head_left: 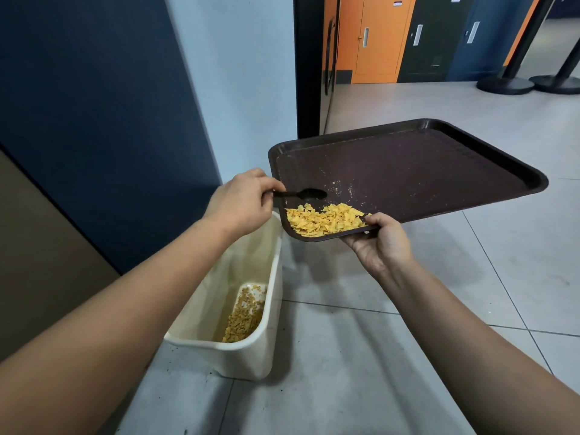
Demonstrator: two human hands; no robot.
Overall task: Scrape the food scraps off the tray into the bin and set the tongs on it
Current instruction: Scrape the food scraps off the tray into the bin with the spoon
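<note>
Now, scraping: keep the tray [408, 171] tilted down toward its near left corner, where the yellow food scraps [326, 219] lie heaped against the rim, above and just beside the far end of the white bin [251, 350] on the floor. Right hand [381, 243] under the near edge, thumb hooked over the rim beside the pile, fingers hidden beneath; hold firm there and bring that corner squarely over the bin's mouth before pushing anything, since from this angle the corner looks to hang partly past the wall. Left hand [240, 202] clenched around the handle of the black tongs [301, 194], whose rounded tip lies on the tray surface just beyond the heap. Draw the tip toward the corner in short strokes, low and flat, sweeping the heap over the lip rather than flicking it. Watch the fine crumbs scattered mid-tray; likely need a second pass. Some scraps already in the bin's bottom. Tongs to be laid on the tray only once clear.
</note>
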